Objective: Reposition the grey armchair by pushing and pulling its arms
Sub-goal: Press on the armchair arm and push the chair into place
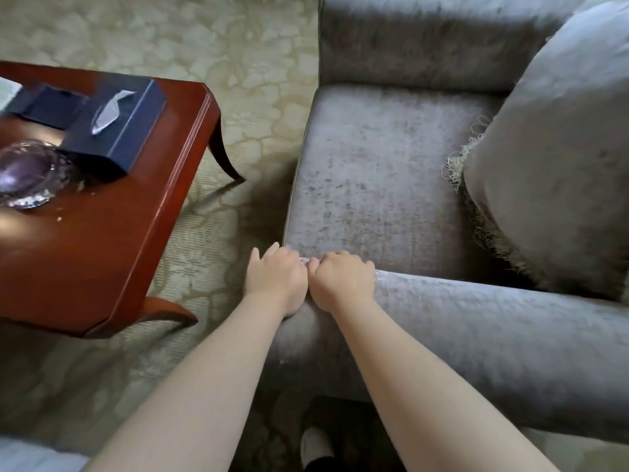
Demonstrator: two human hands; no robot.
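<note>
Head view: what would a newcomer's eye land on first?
Both hands, side by side at centre: the left hand and right hand curl over the front end of the near arm of the grey armchair. At right, a fringed grey cushion sits on the seat; at left, a glossy red-brown table carries a navy tissue box and a glass dish.

Pale green patterned carpet (255, 46) covers floor. At left, reddish polished wood tabletop (102, 267) on curved legs (223, 155) carries navy tissue box (115, 137) & glass bowl (27, 175); bright light glare beside bowl.
</note>
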